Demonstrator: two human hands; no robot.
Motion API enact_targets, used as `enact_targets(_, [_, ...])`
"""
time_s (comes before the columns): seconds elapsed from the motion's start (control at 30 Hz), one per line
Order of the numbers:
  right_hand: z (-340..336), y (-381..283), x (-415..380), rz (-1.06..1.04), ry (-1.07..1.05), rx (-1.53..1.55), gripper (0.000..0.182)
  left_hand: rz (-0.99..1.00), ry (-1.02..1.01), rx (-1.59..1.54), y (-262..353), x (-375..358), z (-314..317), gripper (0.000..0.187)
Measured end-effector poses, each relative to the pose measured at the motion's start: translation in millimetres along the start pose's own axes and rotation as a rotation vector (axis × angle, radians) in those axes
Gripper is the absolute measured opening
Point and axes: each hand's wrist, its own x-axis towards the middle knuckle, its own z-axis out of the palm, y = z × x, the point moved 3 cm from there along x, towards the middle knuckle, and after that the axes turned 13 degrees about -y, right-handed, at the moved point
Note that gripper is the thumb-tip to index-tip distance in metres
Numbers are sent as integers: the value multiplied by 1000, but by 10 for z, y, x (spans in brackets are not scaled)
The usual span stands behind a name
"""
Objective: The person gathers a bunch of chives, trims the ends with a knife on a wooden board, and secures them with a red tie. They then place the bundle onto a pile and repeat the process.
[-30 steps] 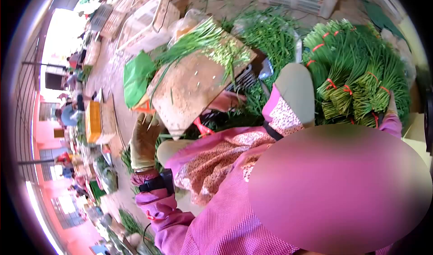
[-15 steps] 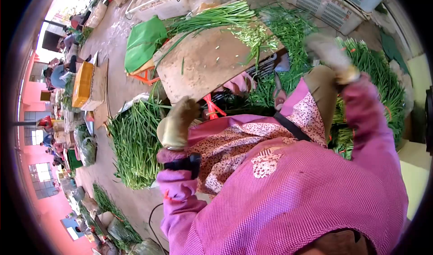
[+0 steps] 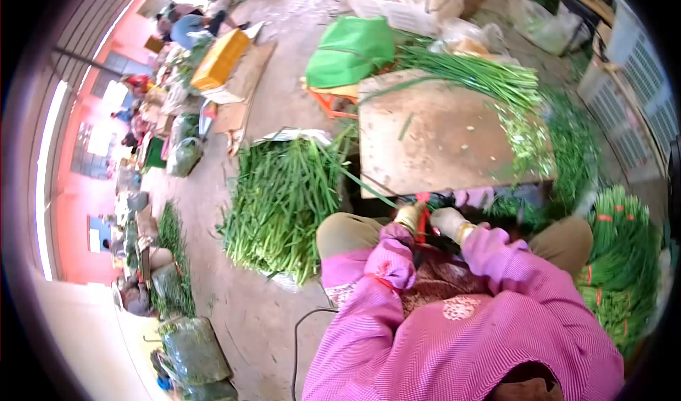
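My left hand (image 3: 407, 217), in a pale work glove, is in front of my lap at the near edge of a wooden board (image 3: 433, 149). Its fingers look curled in beside red strips (image 3: 423, 220) hanging at that edge; what they grip is hidden. A long green leaf (image 3: 376, 190) runs down towards this hand. Just right of the strips is my right hand (image 3: 448, 223), gloved and closed, its contents out of sight. On the board lie a bunch of long green stalks (image 3: 489, 77) and pale cut scraps (image 3: 525, 135).
A big heap of loose green stalks (image 3: 284, 209) stands to my left, and banded green bundles (image 3: 613, 259) are at my right. Beyond the board are a green cloth (image 3: 351, 50) on an orange stool and a white crate (image 3: 404, 7). Trimmings (image 3: 574, 160) litter the floor.
My view has turned left. Both hands, apart before, have come together in front of my lap; the right one came in from beside the banded bundles.
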Motion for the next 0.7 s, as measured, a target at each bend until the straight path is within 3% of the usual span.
enact_targets(0.03, [-22,74,38,-28,-72,86,24,25,-3,-41,24,-23,2,45])
enact_targets(0.1, [-94,-94,-48,211,-172,249,35,40,11,-268,171,-221,88,46])
enact_targets(0.13, [-133,-100,-66,-84,-205,-14,34,37,-4,-244,28,-67,62,46])
enact_targets(0.2, [-170,-288,-204,97,-350,-112,31,33,-33,-197,-295,268,11,47])
enact_targets(0.23, [-156,-322,-335,186,-380,-106,30,7,40,18,-78,130,27,48])
enact_targets(0.3, [-227,-489,-702,301,-415,31,30,-27,37,-53,-102,170,60,44])
enact_targets(0.37, [-240,-407,-1055,6,-426,35,18,-208,89,-223,390,-311,151,37])
enact_targets(0.43, [-401,-535,-1559,-297,-448,-126,14,-19,79,255,-333,522,107,38])
enact_targets(0.47, [-420,-357,-1678,-604,-356,-442,24,212,120,721,-624,863,42,35])
enact_targets(0.5, [-635,-656,-1946,-603,-365,-445,19,307,103,1080,-661,950,9,31])
enact_targets(0.57, [-796,-768,-2322,-50,-404,256,20,160,64,786,-587,788,-77,30])
enact_targets(0.6, [-905,-913,-2482,-623,-297,-94,15,87,75,606,-600,717,-118,29])
enact_targets(0.63, [-1087,-1328,-2748,-696,-242,-117,15,30,103,447,-690,752,-236,29])
enact_targets(0.67, [-1099,-1368,-2848,-366,-315,236,15,-19,143,306,-744,769,-372,29])
enact_targets(0.7, [-1112,-1398,-2988,-44,-260,630,15,23,259,423,-470,485,-394,36])
